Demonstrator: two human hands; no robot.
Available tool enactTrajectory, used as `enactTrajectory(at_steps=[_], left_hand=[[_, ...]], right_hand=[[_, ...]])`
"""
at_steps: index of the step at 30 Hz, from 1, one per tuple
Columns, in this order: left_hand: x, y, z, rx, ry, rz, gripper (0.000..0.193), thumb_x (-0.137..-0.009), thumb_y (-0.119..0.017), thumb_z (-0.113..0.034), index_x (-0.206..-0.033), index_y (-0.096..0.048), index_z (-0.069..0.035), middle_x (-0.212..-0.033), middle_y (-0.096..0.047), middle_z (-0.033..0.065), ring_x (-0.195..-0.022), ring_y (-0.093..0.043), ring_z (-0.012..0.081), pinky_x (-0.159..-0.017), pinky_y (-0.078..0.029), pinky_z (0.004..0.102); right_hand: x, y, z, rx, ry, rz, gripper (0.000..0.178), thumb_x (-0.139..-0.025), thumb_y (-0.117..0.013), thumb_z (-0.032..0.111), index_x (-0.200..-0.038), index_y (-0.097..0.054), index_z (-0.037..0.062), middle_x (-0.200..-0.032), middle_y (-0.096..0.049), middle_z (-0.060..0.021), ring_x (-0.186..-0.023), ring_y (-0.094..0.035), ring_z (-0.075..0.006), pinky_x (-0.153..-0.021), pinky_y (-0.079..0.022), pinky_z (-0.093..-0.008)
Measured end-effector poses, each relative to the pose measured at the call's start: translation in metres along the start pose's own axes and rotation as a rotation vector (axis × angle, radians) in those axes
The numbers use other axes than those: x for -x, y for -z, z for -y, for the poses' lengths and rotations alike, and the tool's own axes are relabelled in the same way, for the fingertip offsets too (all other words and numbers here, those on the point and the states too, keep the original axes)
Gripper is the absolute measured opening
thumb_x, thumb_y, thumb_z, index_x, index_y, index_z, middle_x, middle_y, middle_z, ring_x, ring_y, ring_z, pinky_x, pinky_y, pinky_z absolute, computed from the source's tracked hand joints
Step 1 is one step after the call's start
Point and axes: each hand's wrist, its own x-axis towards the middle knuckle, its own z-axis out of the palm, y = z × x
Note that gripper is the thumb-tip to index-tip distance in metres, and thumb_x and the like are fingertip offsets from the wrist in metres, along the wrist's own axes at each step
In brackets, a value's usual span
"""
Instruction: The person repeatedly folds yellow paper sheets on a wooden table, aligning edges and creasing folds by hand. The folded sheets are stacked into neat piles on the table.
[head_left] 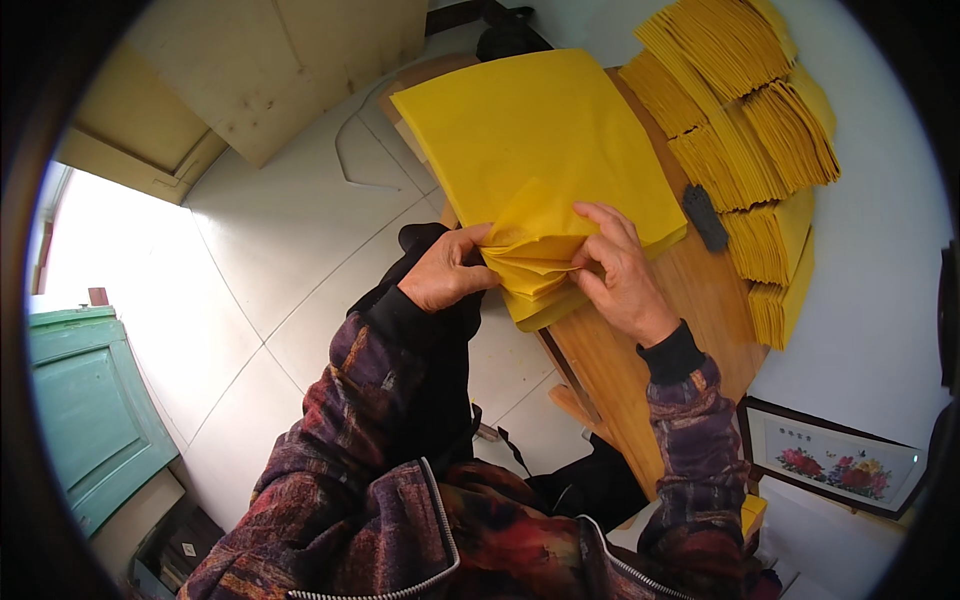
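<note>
A broad stack of yellow paper sheets (540,130) lies on the wooden table, its near corner reaching past the table's left edge. At that near end, a pleated bundle of yellow paper (535,262) is fanned into several folds between my hands. My left hand (450,268) pinches the bundle's left side between thumb and fingers. On its right side, my right hand (617,268) grips the folded edges with thumb and forefinger, the other fingers bent above. The fingertips are partly hidden by the folds.
Tall piles of folded yellow paper (750,130) stand along the wall at the right of the wooden table (690,310). A dark grey object (706,217) lies beside them. A framed flower picture (835,460) leans at lower right. A green cabinet door (95,410) is at far left.
</note>
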Motion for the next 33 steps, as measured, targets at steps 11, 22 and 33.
enactTrajectory(at_steps=[11,22,33], left_hand=[[-0.011,0.003,0.028,-0.123,-0.123,-0.186,0.032,-0.098,-0.055,-0.026,-0.104,-0.064,0.004,-0.090,-0.065,0.0004,-0.084,-0.055,0.0071,-0.076,-0.047,0.0235],[-0.012,0.001,0.031,-0.089,-0.100,-0.241,0.034,-0.098,-0.055,-0.028,-0.102,-0.065,0.004,-0.086,-0.064,-0.0010,-0.080,-0.053,0.0061,-0.072,-0.045,0.0231],[-0.009,0.002,0.025,-0.125,-0.077,-0.191,0.032,-0.099,-0.052,-0.023,-0.110,-0.062,0.005,-0.100,-0.066,0.0033,-0.092,-0.059,0.0090,-0.084,-0.047,0.0246]], right_hand=[[0.010,-0.006,0.008,0.119,0.055,-0.203,0.027,-0.073,-0.073,0.006,-0.096,-0.059,0.0041,-0.135,-0.044,-0.0166,-0.127,-0.039,-0.0365,-0.102,-0.037,-0.0442],[0.023,-0.016,0.003,0.324,0.210,-0.097,0.004,-0.079,-0.066,0.004,-0.083,-0.064,0.0053,-0.140,-0.044,-0.0067,-0.132,-0.034,-0.0330,-0.105,-0.036,-0.0420],[0.005,-0.005,0.008,0.106,0.074,-0.014,0.011,-0.075,-0.065,-0.003,-0.076,-0.056,0.0033,-0.136,-0.047,-0.0145,-0.132,-0.034,-0.0388,-0.105,-0.034,-0.0444]])
